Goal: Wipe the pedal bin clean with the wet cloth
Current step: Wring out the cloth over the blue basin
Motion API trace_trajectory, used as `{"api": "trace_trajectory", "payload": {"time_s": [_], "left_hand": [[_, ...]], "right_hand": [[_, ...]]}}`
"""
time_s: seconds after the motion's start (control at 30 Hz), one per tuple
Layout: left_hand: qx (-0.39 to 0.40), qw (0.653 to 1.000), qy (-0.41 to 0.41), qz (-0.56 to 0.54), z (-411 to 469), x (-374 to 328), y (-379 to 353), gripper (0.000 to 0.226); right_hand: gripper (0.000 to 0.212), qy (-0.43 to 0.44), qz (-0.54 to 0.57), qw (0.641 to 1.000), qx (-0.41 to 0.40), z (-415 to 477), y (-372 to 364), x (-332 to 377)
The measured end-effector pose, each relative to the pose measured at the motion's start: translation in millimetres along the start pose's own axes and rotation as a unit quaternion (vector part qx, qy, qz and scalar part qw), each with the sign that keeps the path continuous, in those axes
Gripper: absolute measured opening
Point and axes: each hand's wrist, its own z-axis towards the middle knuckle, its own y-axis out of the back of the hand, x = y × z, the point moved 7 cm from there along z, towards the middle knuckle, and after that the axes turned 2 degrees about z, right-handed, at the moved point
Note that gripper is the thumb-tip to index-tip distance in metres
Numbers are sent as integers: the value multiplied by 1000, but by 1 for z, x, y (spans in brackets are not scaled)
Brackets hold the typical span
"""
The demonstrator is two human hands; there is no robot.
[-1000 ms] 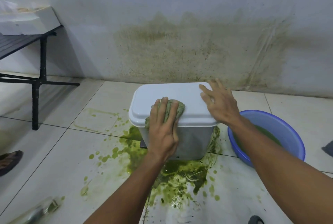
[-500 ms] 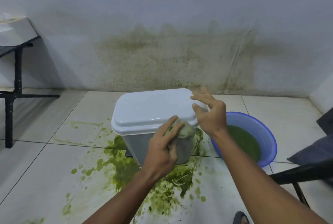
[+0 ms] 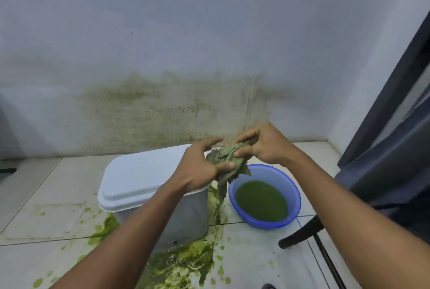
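Holding the wet cloth (image 3: 229, 159) in both hands, you've got it bunched up in the air, over the gap between the pedal bin (image 3: 193, 219) and the basin (image 3: 293, 187). Your left hand (image 3: 197, 170) grips the near-left side of the wad, with the thumb pressed onto it and the fingers curled loosely over the top. Your right hand (image 3: 267, 146) pinches the far-right side, fingers curled round it.

The cloth is stained green. A ragged strip hangs down from it between bin and basin; you can't tell if the strip touches anything.

The pedal bin stands upright on the tiled floor (image 3: 46, 195), close to the far wall (image 3: 209, 32) and just left of the basin. Its white lid (image 3: 139, 177) is shut over a grey body. Your left forearm crosses in front of its right side.

The basin is blue and holds green water (image 3: 260, 201). Green slop (image 3: 183, 263) is spread on the tiles at the bin's near side, with splashes out to the near left. A green-brown stain (image 3: 162, 111) marks the wall behind the bin. A dark chair (image 3: 384, 172) sits at the right edge, with one leg (image 3: 302, 230) on the floor to the near right of the basin.
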Motion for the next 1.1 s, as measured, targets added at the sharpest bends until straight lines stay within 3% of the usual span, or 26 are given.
{"api": "trace_trajectory", "payload": {"time_s": [0.13, 0.3, 0.47, 0.6, 0.83, 1.1], "left_hand": [[91, 995, -49, -8, 22, -40, -12, 53], [34, 996, -65, 44, 49, -64, -24, 25], [27, 991, -92, 98, 64, -63, -49, 10], [84, 976, -87, 183, 73, -30, -79, 11], [186, 954, -80, 222, 69, 64, -155, 7], [322, 913, 6, 249, 76, 152, -221, 23]], "right_hand": [[27, 9, -60, 997, 47, 4, 32, 13], [23, -27, -48, 998, 43, 2, 64, 6], [30, -49, -88, 994, -35, -1, 76, -42], [27, -92, -80, 992, -33, -7, 58, -99], [25, -182, -62, 981, 16, -32, -3, -208], [15, -261, -14, 963, 61, -47, -55, -308]]}}
